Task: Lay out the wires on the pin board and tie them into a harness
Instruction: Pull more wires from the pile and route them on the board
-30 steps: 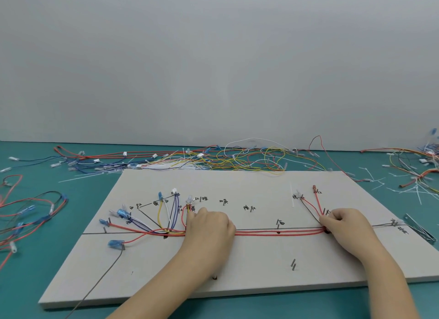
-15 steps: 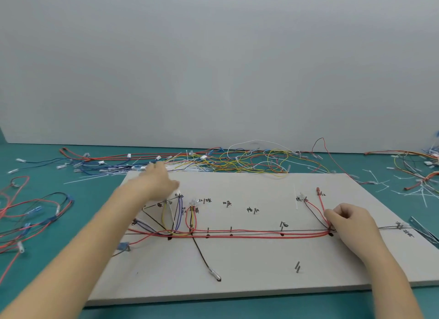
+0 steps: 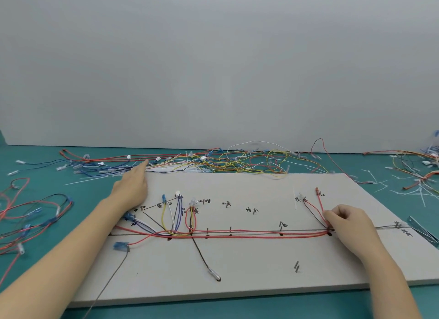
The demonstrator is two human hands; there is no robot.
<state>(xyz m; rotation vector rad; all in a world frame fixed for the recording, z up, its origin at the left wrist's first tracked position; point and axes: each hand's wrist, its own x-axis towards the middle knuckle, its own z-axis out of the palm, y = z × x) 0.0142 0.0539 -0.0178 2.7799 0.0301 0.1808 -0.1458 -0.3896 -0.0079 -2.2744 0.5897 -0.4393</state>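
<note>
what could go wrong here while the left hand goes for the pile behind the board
1. The left hand reaches over the blue plugs at the board's left end; the forearm could drag them off their marks.
2. Only the right hand pins the red wires at their bend; if it eases, the run may slacken.
3. The loose wires behind the board are tangled, so pulling one may bring others along.

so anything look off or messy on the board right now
One dark wire leaves the red bundle and trails loose toward the board's near edge. A grey wire from the blue connector hangs off the front edge.
</note>
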